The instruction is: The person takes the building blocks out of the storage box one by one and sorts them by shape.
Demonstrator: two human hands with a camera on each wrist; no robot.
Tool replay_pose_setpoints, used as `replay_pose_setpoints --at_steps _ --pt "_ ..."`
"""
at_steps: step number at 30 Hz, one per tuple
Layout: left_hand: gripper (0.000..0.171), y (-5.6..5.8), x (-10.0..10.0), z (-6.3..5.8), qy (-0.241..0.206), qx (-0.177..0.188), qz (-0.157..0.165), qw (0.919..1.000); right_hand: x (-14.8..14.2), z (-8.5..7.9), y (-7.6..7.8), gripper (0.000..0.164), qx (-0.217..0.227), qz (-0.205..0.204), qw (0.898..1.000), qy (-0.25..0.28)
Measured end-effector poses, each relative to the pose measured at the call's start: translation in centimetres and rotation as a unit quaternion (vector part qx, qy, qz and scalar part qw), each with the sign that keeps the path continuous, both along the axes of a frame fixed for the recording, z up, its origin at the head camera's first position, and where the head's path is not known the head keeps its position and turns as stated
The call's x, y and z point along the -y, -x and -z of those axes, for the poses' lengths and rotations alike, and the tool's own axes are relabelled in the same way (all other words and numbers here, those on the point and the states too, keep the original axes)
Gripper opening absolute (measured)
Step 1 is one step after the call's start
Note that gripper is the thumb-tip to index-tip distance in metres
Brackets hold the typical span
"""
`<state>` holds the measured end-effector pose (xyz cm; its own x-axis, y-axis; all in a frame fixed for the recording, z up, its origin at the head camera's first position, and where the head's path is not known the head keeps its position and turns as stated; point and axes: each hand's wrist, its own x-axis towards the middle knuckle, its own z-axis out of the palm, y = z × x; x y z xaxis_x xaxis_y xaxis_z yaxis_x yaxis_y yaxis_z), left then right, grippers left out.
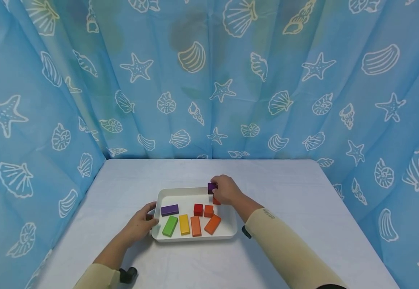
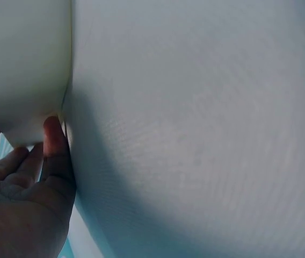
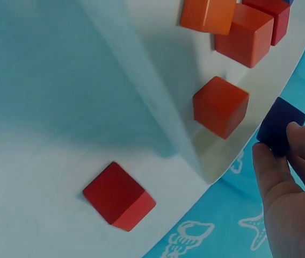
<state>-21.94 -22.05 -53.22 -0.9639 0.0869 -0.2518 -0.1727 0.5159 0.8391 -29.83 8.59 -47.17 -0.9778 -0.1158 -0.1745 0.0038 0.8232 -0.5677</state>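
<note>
Your right hand (image 1: 227, 189) is pinching a dark purple block (image 1: 211, 188), just right of the frame's centre, at the far rim of a white rectangular tray (image 1: 185, 196); your left hand (image 1: 138, 223) is gripping the tray's left end. Lettering (image 1: 268, 213) too small to read is marking your beige right sleeve (image 1: 285, 241). Your right hand is partly hiding an orange block (image 1: 216, 200).
</note>
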Motion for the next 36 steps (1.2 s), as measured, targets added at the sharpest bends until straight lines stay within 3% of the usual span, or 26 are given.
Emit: replay_pose_setpoints --at_steps 7,19,36 --pt "0.067 -0.2 -0.2 -0.4 0.003 0.004 -0.002 1.0000 -2.0 0.0 -0.2 0.041 -0.009 -0.004 1.000 -0.005" --pt "0.067 -0.2 -0.5 -0.4 0.008 0.006 -0.007 0.9999 -6.0 0.1 -0.7 0.039 -0.017 0.023 1.000 0.006" --pt "0.068 0.0 -0.5 -0.3 0.009 0.006 -0.002 0.9999 -10.2 1.0 -1.0 0.049 -0.015 0.029 0.999 -0.008"
